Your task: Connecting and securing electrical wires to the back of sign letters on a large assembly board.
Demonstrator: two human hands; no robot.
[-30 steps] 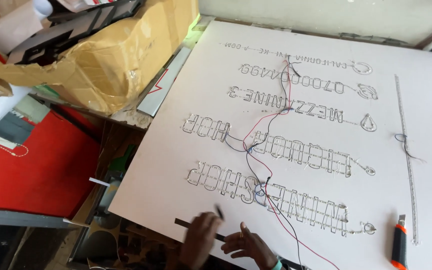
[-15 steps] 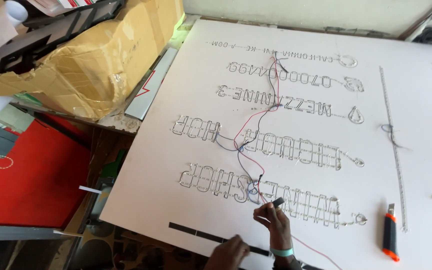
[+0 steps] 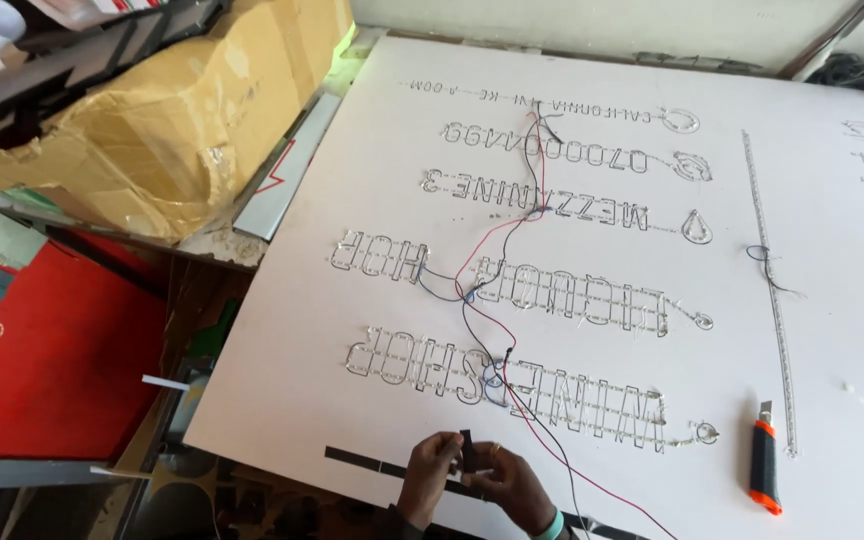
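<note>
Pinching small black piece point(image 3: 466, 450) btwn left hand point(image 3: 430, 478) & right hand point(image 3: 508, 482) fingertips.

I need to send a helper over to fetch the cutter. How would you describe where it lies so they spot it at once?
Start at the big white sign board with its rows of outlined letters. Go to its near right part, beside the long thin strip. There lies the utility knife, the only orange and black thing on the board, well right of the hands.
</note>
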